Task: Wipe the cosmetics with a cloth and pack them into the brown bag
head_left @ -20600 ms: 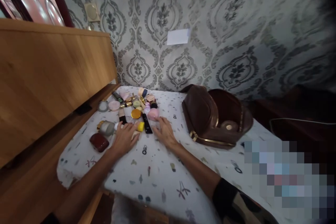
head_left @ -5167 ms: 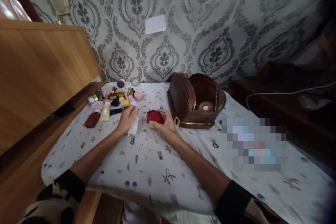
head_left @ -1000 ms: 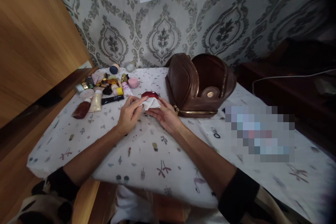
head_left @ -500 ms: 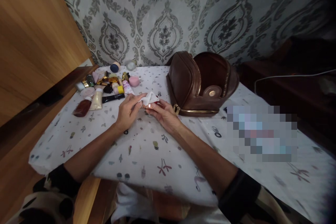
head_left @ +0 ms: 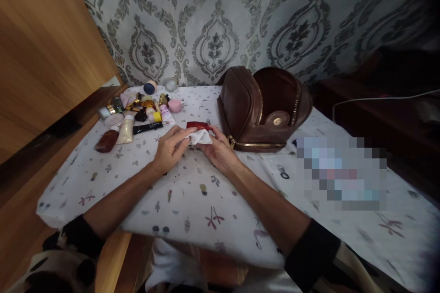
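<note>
While the left hand (head_left: pixel 171 146) is pinching a folded white cloth (head_left: pixel 200 138) between thumb and fingers, the right hand (head_left: pixel 220 150) is curling around the right end of a red case (head_left: pixel 195 124), its fingers closed on it. This division is presumably letting one hand steady the case while the other is pressing fabric against it. The red case is sitting between both hands, the cloth hiding its near side; whether the case is touching the patterned table covering (head_left: pixel 185 201), the inspector cannot tell. To the left, a black tube (head_left: pixel 147 127), a cream tube (head_left: pixel 126 129) and a dark-red bottle (head_left: pixel 107 140) are lying along the near side of the cosmetics cluster, probably leaving working room in the middle. To the right, a brown bag (head_left: pixel 237 110) is standing just beyond the right hand, its mouth gaping, apparently keeping the interior within reach.
</note>
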A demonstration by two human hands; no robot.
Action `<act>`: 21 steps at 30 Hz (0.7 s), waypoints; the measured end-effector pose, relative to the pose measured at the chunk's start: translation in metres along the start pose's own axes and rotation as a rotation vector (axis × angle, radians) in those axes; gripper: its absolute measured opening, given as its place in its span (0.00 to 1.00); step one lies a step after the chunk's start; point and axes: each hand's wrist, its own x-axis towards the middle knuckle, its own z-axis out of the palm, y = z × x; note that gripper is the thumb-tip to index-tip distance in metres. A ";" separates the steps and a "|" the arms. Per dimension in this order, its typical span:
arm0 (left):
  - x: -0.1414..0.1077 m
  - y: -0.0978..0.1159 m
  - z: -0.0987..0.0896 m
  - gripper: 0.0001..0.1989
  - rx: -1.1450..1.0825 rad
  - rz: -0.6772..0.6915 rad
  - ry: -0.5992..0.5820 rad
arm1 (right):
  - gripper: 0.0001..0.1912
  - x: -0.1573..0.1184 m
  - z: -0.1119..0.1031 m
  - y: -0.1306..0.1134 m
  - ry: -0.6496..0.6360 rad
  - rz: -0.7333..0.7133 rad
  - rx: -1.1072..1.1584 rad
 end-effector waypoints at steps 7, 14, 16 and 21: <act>0.005 -0.002 -0.003 0.16 -0.013 -0.076 0.091 | 0.25 -0.006 0.003 -0.001 -0.043 0.035 -0.147; 0.005 -0.002 -0.004 0.15 0.030 -0.024 0.106 | 0.27 -0.003 0.004 0.003 -0.005 0.018 -0.265; 0.003 -0.002 -0.004 0.16 0.066 -0.011 0.079 | 0.28 -0.002 0.002 0.004 0.007 -0.003 -0.279; 0.002 -0.002 -0.005 0.15 0.097 0.056 0.043 | 0.28 -0.003 0.000 0.004 -0.009 0.010 -0.268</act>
